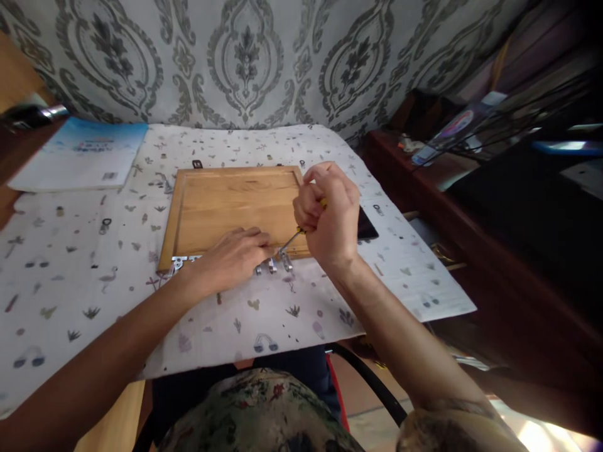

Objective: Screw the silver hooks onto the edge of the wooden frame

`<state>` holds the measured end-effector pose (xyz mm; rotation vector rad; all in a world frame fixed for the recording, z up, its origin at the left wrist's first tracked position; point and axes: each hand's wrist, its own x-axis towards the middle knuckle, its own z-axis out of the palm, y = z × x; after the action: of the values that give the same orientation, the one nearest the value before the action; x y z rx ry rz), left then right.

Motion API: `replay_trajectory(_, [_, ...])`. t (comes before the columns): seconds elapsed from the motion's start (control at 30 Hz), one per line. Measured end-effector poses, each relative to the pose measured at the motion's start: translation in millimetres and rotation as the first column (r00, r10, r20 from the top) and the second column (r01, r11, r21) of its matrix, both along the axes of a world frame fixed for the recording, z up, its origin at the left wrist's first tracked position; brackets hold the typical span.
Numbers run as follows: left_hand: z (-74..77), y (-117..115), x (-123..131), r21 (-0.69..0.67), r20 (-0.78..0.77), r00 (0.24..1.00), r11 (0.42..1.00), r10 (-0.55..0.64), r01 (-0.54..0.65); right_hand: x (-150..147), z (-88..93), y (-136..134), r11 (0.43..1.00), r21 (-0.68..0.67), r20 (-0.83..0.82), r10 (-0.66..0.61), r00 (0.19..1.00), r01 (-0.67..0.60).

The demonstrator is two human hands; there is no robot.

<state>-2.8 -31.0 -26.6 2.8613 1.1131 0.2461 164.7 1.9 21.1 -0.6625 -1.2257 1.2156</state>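
from my end i see the surface [94,307], pale and printed with small figures, and at its middle the wooden panel [240,204] lying flat. a blue and white book [85,154] lies at far left. my right hand [330,213] is clamped on the screwdriver [291,242], above the panel's near right part. my left hand [238,254] lies over the panel's near edge; i cannot tell whether it grips anything. a dark flat device [367,226] shows just right of my right hand. the screwdriver slants leftward, its tip at a metal fitting [285,260] on the near edge.
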Motion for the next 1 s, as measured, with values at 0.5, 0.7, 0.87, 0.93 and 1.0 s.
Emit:
replay_trajectory(0.5, [-1.3,2,-2,-0.014,0.029,1.0,1.0,-0.01,0.01,6,0.2,18,0.982,-0.033,0.061,0.186,0.981,-0.185])
replay_trajectory(0.7, [-0.5,2,-2,-0.019,0.01,1.0,1.0,0.0,0.0,1,-6.4,12,0.992,-0.062,0.03,0.11,0.993,-0.108])
replay_trajectory(0.87, [0.9,1,-2,-0.046,0.008,1.0,0.999,-0.003,0.004,11,-3.2,18,0.898,-0.039,0.129,0.44,0.888,-0.439])
replay_trajectory(0.93, [1.7,1,-1,-0.059,0.007,1.0,0.998,0.001,-0.001,11,-2.6,16,0.899,-0.015,0.127,0.435,0.891,-0.437])
replay_trajectory(1.0, [2.2,2,-1,-0.066,0.008,1.0,0.998,-0.003,0.003,8,-3.0,12,0.924,0.002,0.123,0.379,0.917,-0.382])
